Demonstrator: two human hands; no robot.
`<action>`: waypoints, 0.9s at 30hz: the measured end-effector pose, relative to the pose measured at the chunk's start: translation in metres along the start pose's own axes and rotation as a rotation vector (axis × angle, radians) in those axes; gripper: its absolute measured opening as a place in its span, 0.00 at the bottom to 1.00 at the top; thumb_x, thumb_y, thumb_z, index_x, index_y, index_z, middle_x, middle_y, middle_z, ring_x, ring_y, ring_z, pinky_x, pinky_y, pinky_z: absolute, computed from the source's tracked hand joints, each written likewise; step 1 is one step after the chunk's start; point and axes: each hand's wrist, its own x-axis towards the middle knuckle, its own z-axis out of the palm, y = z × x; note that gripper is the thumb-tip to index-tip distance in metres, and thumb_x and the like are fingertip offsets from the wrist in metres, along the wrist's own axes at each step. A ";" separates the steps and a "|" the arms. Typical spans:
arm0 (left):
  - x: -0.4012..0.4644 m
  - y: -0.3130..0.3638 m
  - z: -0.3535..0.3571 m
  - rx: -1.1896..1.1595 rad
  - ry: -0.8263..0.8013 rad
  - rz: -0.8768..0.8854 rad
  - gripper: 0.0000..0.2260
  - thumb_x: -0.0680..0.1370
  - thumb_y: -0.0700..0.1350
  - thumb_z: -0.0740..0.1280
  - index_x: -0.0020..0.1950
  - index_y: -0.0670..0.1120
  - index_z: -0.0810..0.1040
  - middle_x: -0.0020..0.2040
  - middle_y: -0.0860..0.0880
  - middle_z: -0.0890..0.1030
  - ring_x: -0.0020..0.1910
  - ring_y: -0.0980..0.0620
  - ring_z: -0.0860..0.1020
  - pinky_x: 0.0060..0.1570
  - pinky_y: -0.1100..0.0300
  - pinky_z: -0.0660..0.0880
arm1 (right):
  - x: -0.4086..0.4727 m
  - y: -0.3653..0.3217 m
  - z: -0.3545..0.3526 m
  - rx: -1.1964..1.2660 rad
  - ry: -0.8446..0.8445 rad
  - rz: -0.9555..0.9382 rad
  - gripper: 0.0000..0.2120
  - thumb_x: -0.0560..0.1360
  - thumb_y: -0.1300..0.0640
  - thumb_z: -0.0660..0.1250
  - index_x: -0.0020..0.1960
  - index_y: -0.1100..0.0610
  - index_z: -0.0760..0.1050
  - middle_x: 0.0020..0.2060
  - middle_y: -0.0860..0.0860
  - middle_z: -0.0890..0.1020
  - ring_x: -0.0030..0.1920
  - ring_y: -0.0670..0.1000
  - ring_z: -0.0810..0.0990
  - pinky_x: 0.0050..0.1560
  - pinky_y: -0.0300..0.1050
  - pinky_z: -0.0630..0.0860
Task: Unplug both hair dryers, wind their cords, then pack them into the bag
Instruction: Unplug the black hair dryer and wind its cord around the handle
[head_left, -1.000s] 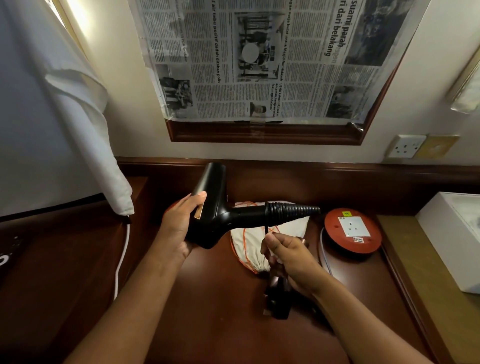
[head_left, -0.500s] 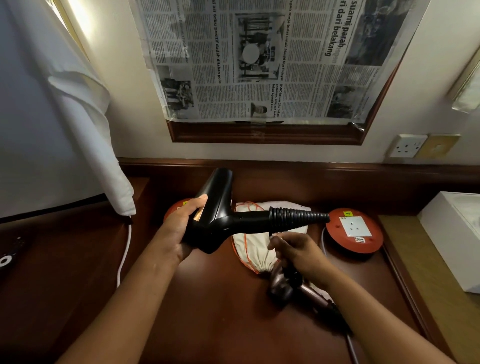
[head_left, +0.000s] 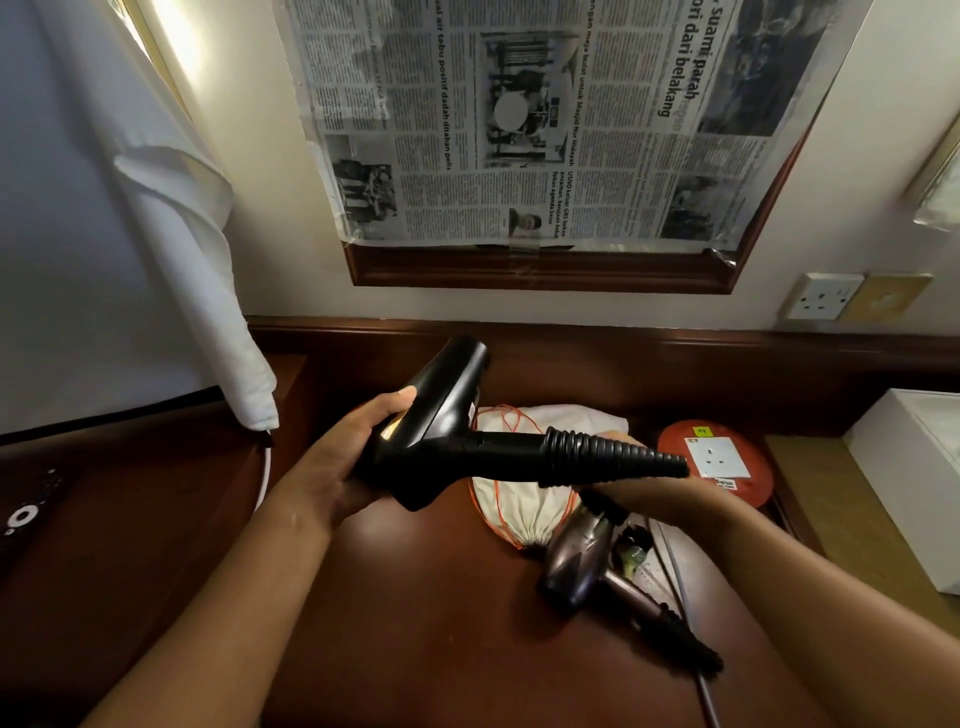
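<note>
Dark polished wood forms the desk (head_left: 415, 649), which runs back to a raised wooden lip under a cream wall; newspaper (head_left: 545, 119) is taped over a wood-framed panel above it, and a white double wall socket (head_left: 825, 296) sits to the right of that frame; a white cloth (head_left: 171, 270) hangs down at the left, with a white cable (head_left: 265, 475) dropping from its lower end.

Above the desk, the left hand (head_left: 353, 457) grips the black hair dryer (head_left: 452, 441) around its body, thumb lying along the barrel, fingers wrapped beneath; the barrel tilts up and away, while the handle and its ribbed cord sleeve point to the right, roughly level. The right hand (head_left: 639, 486) sits just behind and under that ribbed sleeve; the dryer hides its fingers, so whether they are curled or holding anything cannot be told.

Behind the held dryer, a white drawstring bag (head_left: 519, 499) with orange cord lies flat on the desk, its gathered mouth toward the camera. Just right of the bag's mouth, a bronze hair dryer (head_left: 579, 558) lies on the wood beneath the right forearm, its handle angled toward the near right; a grey cord (head_left: 680, 577) runs past it. A round red extension reel (head_left: 719, 462) with a white socket face rests at the back right; a white box (head_left: 919, 488) stands at the right edge.
</note>
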 end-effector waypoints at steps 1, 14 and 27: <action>0.000 0.000 -0.001 0.007 -0.024 -0.002 0.23 0.68 0.52 0.72 0.58 0.41 0.79 0.47 0.42 0.82 0.43 0.46 0.81 0.55 0.51 0.76 | 0.002 -0.003 -0.005 -0.063 0.018 -0.088 0.05 0.74 0.64 0.67 0.42 0.56 0.77 0.35 0.55 0.79 0.35 0.50 0.79 0.39 0.44 0.77; 0.000 0.002 -0.002 0.217 -0.058 0.059 0.26 0.67 0.56 0.73 0.60 0.44 0.80 0.50 0.41 0.80 0.47 0.43 0.78 0.58 0.45 0.71 | 0.023 -0.046 -0.042 -0.412 0.044 -0.063 0.05 0.71 0.57 0.72 0.37 0.51 0.82 0.35 0.58 0.82 0.36 0.57 0.79 0.42 0.53 0.78; 0.011 -0.021 0.011 0.243 0.291 0.300 0.13 0.76 0.45 0.68 0.61 0.47 0.77 0.47 0.47 0.83 0.42 0.52 0.82 0.38 0.63 0.77 | 0.029 -0.064 0.001 -0.851 0.145 0.003 0.11 0.76 0.52 0.60 0.50 0.56 0.78 0.44 0.52 0.82 0.43 0.52 0.79 0.46 0.50 0.79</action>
